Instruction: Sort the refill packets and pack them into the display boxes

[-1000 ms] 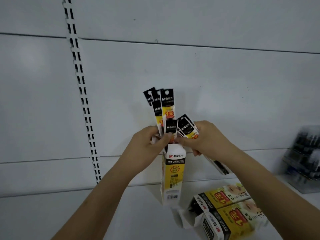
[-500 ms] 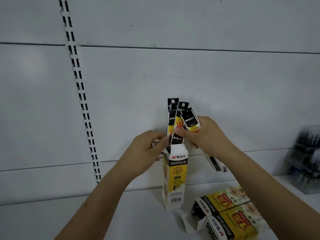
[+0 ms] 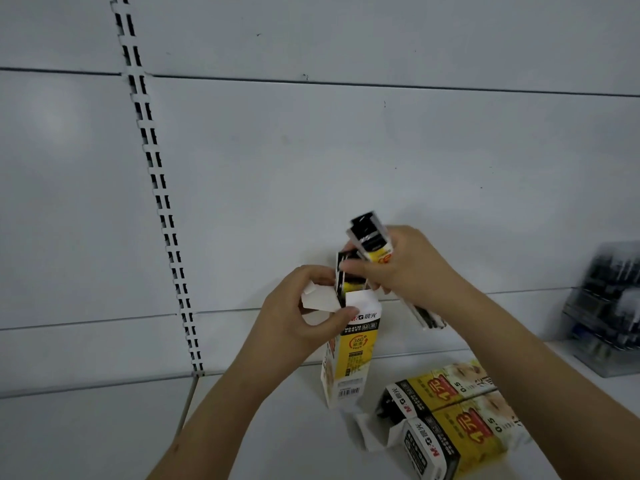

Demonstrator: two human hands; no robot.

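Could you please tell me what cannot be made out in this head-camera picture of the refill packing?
- How many refill packets sit in the upright display box: the box walls and both hands hide them.
- Count of packets in the right hand: its fingers cover them and the top is motion-blurred.
- Contents of the clear case at the right: blurred and cut by the frame edge.
- The nearer lying box: cut off by the bottom edge and by the right forearm.
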